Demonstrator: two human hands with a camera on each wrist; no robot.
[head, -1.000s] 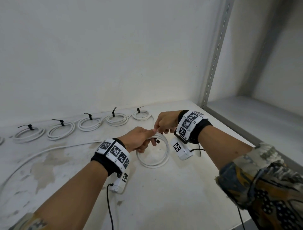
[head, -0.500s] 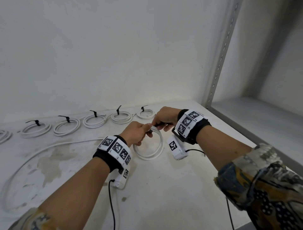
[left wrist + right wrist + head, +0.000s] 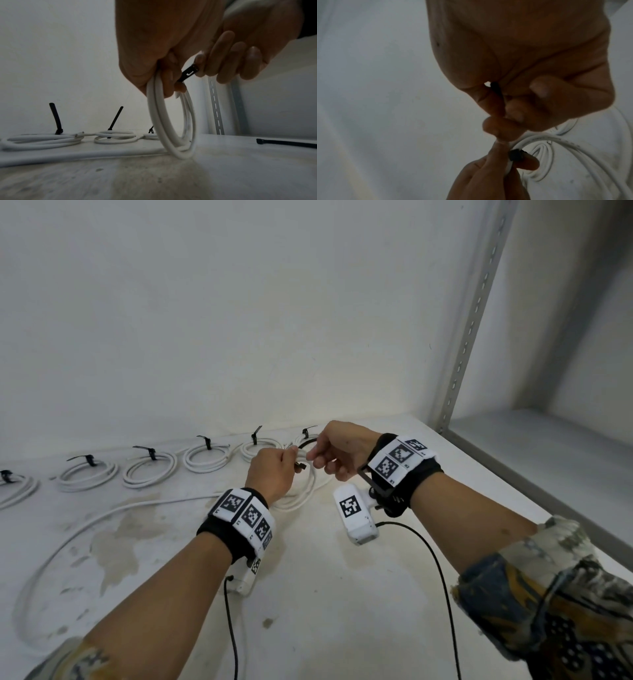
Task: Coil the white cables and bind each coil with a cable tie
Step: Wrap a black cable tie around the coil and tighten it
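Observation:
My left hand point(image 3: 291, 463) grips the top of a white cable coil point(image 3: 303, 494) that stands on edge on the table, seen close up as the coil point(image 3: 171, 121) in the left wrist view. The same hand pinches the head of a black cable tie point(image 3: 187, 73) against the coil. My right hand point(image 3: 313, 458) pinches the tie's tail point(image 3: 496, 89), which arcs above the coil point(image 3: 305, 444). The tie head point(image 3: 516, 155) sits just below my right fingers. The two hands almost touch.
Several bound coils point(image 3: 149, 470) with black ties lie in a row along the back wall. A loose white cable point(image 3: 102, 518) trails left from the held coil. A spare black tie point(image 3: 288, 143) lies on the table. A perforated metal upright point(image 3: 472, 313) stands to the right.
Both hands have carried the coil farther toward the back wall. The coil has tipped up from lying nearly flat to standing on edge. The tie now arcs between the hands.

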